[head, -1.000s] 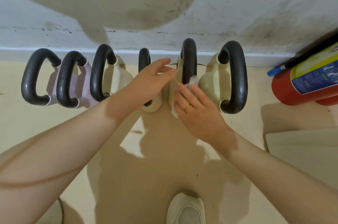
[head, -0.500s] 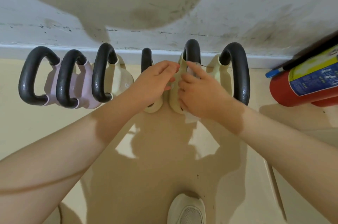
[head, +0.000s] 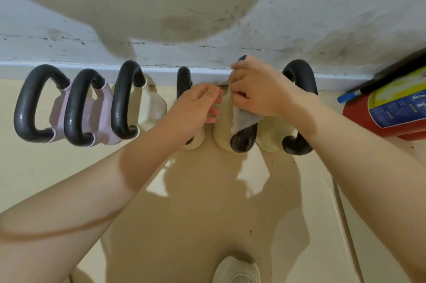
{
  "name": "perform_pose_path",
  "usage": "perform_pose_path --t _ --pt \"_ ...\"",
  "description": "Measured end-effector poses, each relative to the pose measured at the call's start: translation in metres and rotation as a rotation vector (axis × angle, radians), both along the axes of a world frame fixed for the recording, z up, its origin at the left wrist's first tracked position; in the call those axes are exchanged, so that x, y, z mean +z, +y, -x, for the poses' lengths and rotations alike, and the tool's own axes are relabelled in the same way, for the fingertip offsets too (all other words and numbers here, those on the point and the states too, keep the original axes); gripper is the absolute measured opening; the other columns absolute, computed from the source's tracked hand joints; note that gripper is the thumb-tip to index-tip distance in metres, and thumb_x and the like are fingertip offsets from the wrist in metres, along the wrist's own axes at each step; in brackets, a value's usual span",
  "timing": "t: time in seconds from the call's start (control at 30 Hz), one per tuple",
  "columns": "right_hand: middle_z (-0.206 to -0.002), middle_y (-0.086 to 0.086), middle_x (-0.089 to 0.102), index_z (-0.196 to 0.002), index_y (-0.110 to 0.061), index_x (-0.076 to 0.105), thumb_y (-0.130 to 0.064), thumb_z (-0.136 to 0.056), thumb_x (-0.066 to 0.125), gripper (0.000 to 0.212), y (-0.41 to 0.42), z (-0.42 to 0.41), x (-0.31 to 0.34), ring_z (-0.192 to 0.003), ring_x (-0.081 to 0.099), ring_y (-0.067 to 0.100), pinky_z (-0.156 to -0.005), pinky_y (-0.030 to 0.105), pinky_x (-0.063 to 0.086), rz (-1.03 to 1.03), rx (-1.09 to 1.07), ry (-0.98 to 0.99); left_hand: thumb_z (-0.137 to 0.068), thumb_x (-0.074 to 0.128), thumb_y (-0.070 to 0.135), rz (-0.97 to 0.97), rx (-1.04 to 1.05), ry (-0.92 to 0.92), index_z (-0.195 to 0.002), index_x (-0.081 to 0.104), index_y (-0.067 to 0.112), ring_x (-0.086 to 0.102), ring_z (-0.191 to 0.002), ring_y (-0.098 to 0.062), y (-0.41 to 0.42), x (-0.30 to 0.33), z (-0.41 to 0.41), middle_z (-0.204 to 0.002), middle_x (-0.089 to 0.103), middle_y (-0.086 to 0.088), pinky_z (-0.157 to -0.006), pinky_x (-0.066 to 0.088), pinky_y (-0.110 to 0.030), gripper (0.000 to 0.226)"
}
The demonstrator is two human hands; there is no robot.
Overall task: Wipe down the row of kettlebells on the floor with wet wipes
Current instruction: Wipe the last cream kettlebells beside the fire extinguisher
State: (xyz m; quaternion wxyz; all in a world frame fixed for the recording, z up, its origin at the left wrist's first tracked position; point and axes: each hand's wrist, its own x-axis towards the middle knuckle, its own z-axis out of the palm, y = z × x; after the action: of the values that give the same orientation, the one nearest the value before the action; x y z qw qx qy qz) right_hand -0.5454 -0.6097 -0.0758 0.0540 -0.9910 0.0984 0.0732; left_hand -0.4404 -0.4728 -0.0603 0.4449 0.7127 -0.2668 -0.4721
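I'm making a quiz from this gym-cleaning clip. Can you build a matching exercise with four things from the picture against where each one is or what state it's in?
Things:
1. wet wipe
2. pink kettlebells
3. fire extinguisher
4. left hand

Place or state:
A. lying on its side at the far right
B. pressed on a black handle under the right hand
C. at the left end of the row
D. fingers curled, resting between two cream kettlebells

Pairs: 1-B, 2-C, 3-A, 4-D
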Motion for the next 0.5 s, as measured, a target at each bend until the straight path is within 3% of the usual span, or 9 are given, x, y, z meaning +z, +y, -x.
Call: perform_pose_path --t 0.07,0.1,0.17,0.23,0.3,0.4,0.5 --pt "-0.131 0.008 0.055 -0.103 -0.009 0.066 -0.025 -0.095 0.028 0.042 -0.001 -0.005 -0.009 -0.134 0.033 0.026 -0.115 0.037 0.017 -0.252 -0.312 -0.132 -0.098 0.038 0.025 -0.005 0.002 0.012 -0.108 0.059 0.013 0.058 -0.081 -0.011 -0.001 -0.003 0.001 -0.093 0.059 0.003 -0.075 0.053 -0.022 0.026" --pt "-0.135 0.012 0.049 -0.113 -0.004 0.058 -0.017 -0.096 0.033 0.032 0.007 -0.008 -0.011 -0.132 0.034 0.026 -0.110 0.032 0.022 -0.445 -0.483 -0.247 -0.098 0.037 0.024 -0.009 -0.013 0.013 -0.106 0.059 0.014 0.058 -0.082 -0.011 -0.002 -0.004 0.002 -0.091 0.060 0.003 -0.078 0.053 -0.024 0.025" --pt "-0.111 0.012 0.053 -0.113 0.000 0.045 -0.014 -0.096 0.036 0.024 0.028 -0.011 -0.011 -0.100 0.051 0.021 -0.085 0.033 0.040 -0.896 -0.789 -0.527 -0.099 0.036 0.021 -0.021 -0.063 0.014 -0.103 0.061 0.017 0.060 -0.084 -0.014 -0.006 -0.005 0.005 -0.091 0.062 0.002 -0.083 0.053 -0.028 0.026" --pt "-0.110 0.009 0.056 -0.127 -0.007 0.037 -0.029 -0.098 0.035 0.036 0.039 -0.011 -0.010 -0.096 0.057 0.020 -0.085 0.036 0.047 -1.168 -1.143 -0.571 -0.099 0.035 0.019 -0.041 -0.088 0.033 -0.107 0.060 0.016 0.062 -0.086 -0.017 -0.012 -0.005 0.010 -0.093 0.064 -0.001 -0.085 0.053 -0.030 0.027" --pt "-0.118 0.010 0.059 -0.134 -0.016 0.036 -0.041 -0.097 0.034 0.044 0.042 -0.007 -0.013 -0.103 0.060 0.025 -0.094 0.043 0.048 -1.285 -1.340 -0.504 -0.099 0.036 0.020 -0.053 -0.104 0.025 -0.113 0.059 0.015 0.064 -0.090 -0.018 -0.018 -0.006 0.014 -0.097 0.066 -0.003 -0.085 0.053 -0.029 0.028" --pt "-0.106 0.010 0.062 -0.123 -0.016 0.040 -0.043 -0.096 0.038 0.039 0.045 -0.003 -0.011 -0.095 0.064 0.025 -0.090 0.044 0.052 -1.419 -1.457 -0.530 -0.098 0.038 0.025 -0.063 -0.116 -0.025 -0.116 0.059 0.017 0.064 -0.092 -0.014 -0.024 -0.007 0.015 -0.100 0.067 0.000 -0.084 0.053 -0.028 0.029" --pt "-0.102 0.008 0.061 -0.110 -0.013 0.048 -0.040 -0.096 0.041 0.031 0.039 -0.007 -0.009 -0.090 0.064 0.022 -0.088 0.042 0.052 -1.296 -1.490 -0.586 -0.098 0.038 0.026 -0.068 -0.088 -0.002 -0.121 0.057 0.020 0.063 -0.091 -0.012 -0.027 -0.009 0.014 -0.100 0.066 0.004 -0.083 0.054 -0.027 0.031"
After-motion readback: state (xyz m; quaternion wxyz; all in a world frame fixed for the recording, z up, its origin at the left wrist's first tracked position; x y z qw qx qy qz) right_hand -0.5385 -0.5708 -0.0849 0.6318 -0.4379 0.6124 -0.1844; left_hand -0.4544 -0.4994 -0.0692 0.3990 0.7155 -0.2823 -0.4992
